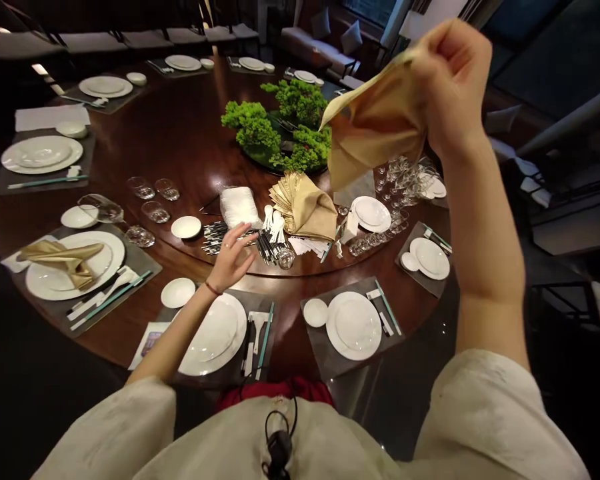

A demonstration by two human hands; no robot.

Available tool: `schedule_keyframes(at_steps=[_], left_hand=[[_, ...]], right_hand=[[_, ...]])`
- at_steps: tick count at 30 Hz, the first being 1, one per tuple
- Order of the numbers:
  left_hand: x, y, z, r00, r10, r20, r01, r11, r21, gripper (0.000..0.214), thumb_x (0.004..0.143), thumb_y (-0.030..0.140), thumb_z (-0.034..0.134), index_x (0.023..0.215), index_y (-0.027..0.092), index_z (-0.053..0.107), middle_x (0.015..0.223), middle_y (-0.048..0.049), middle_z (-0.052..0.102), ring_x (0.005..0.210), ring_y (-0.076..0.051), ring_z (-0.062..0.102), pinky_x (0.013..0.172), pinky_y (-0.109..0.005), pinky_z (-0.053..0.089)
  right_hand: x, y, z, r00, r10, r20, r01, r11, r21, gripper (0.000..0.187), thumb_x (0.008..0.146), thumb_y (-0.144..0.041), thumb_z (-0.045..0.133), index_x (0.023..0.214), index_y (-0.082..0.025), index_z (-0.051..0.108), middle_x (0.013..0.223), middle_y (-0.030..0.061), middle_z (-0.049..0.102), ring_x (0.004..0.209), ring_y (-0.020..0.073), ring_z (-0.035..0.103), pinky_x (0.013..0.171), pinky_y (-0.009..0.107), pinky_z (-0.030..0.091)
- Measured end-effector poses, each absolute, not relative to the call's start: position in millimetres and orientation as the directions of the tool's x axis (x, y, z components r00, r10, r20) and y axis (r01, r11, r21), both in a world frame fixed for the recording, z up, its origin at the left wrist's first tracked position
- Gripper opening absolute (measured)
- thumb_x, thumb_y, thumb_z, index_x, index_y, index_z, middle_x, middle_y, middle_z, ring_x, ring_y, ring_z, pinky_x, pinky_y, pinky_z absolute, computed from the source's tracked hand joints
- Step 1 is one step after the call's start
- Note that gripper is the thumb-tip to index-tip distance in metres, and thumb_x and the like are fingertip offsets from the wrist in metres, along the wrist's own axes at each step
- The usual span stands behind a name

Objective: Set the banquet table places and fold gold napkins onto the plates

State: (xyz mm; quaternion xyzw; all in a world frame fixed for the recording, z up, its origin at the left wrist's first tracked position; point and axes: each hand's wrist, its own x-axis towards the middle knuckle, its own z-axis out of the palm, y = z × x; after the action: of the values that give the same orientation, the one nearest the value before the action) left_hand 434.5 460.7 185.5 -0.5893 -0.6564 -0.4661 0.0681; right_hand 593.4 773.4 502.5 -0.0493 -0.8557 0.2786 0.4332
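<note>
My right hand [453, 80], raised high on the right, is closed on one edge of a gold cloth napkin [375, 127]. The napkin hangs out to the left in loose folds above the table. My left hand [233, 257] hovers over the near part of the table with fingers spread and nothing in it. Below and beyond that hand lie many dark chopsticks [215, 239], a cluster of white spoons [277, 227] and a white wrapped bundle [240, 205]. A fanned pile of gold napkins [307, 207] rests to their right.
A round dark wood table [180, 147] carries place settings with white plates [354, 325]. Green miniature trees [300, 100] stand near its middle. Glasses crowd the right [400, 180], with several more glasses [155, 212] at left. A folded gold napkin [75, 257] sits on the left plate.
</note>
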Motion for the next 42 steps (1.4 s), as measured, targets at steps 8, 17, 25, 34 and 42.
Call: schedule_keyframes(at_steps=[8, 17, 25, 34, 42], left_hand=[[554.7, 495.0, 322.4, -0.187, 0.418, 0.889, 0.688, -0.59, 0.422, 0.052, 0.084, 0.029, 0.066, 0.134, 0.019, 0.056, 0.128, -0.0119, 0.064, 0.118, -0.024, 0.063, 0.098, -0.037, 0.051], [559.6, 370.8, 311.3, -0.162, 0.784, 0.6, 0.747, -0.3, 0.594, 0.018, 0.069, 0.013, 0.056, 0.074, 0.017, 0.074, 0.064, 0.0019, 0.069, 0.055, -0.011, 0.06, 0.056, -0.019, 0.046], [562.1, 245.3, 311.2, -0.091, 0.813, 0.575, 0.44, -0.485, 0.756, 0.016, 0.087, 0.027, 0.066, 0.091, 0.037, 0.077, 0.083, 0.0025, 0.076, 0.07, -0.017, 0.07, 0.057, -0.03, 0.058], [733.2, 317.9, 308.6, -0.28, 0.841, 0.463, -0.135, -0.512, 0.849, 0.039, 0.093, 0.068, 0.046, 0.111, 0.035, 0.053, 0.052, 0.0072, 0.046, 0.035, -0.009, 0.039, 0.035, -0.024, 0.033], [824.5, 296.1, 269.1, -0.462, 0.776, 0.429, 0.045, -0.462, 0.886, 0.037, 0.09, 0.058, 0.06, 0.086, 0.023, 0.046, 0.061, 0.004, 0.048, 0.045, -0.009, 0.045, 0.043, -0.021, 0.037]], right_hand=[[735.9, 559.4, 490.2, -0.916, -0.042, 0.4, 0.066, 0.965, 0.254, 0.027, 0.095, -0.046, 0.058, 0.087, -0.023, 0.071, 0.063, -0.0054, 0.058, 0.049, 0.0041, 0.047, 0.048, 0.021, 0.024], [896.7, 537.8, 491.1, -0.926, 0.213, 0.311, 0.236, 0.971, 0.039, 0.017, 0.094, -0.022, 0.046, 0.096, -0.026, 0.062, 0.07, -0.0014, 0.06, 0.058, 0.0102, 0.054, 0.057, 0.026, 0.039], [1012.6, 495.3, 410.1, -0.907, 0.329, 0.262, 0.359, 0.93, 0.078, 0.022, 0.081, -0.005, 0.044, 0.071, -0.023, 0.052, 0.068, 0.001, 0.061, 0.069, 0.0202, 0.059, 0.067, 0.036, 0.046], [942.4, 429.7, 342.4, -0.112, 0.412, 0.904, 0.012, 0.911, -0.413, 0.05, 0.089, -0.022, 0.058, 0.054, -0.02, 0.023, 0.074, 0.0012, 0.064, 0.07, 0.019, 0.059, 0.063, 0.039, 0.05], [944.9, 394.1, 235.0, -0.521, 0.783, 0.339, -0.084, 0.349, -0.933, 0.034, 0.094, -0.055, 0.053, 0.086, -0.022, 0.058, 0.116, 0.0087, 0.065, 0.102, 0.0204, 0.065, 0.084, 0.036, 0.057]])
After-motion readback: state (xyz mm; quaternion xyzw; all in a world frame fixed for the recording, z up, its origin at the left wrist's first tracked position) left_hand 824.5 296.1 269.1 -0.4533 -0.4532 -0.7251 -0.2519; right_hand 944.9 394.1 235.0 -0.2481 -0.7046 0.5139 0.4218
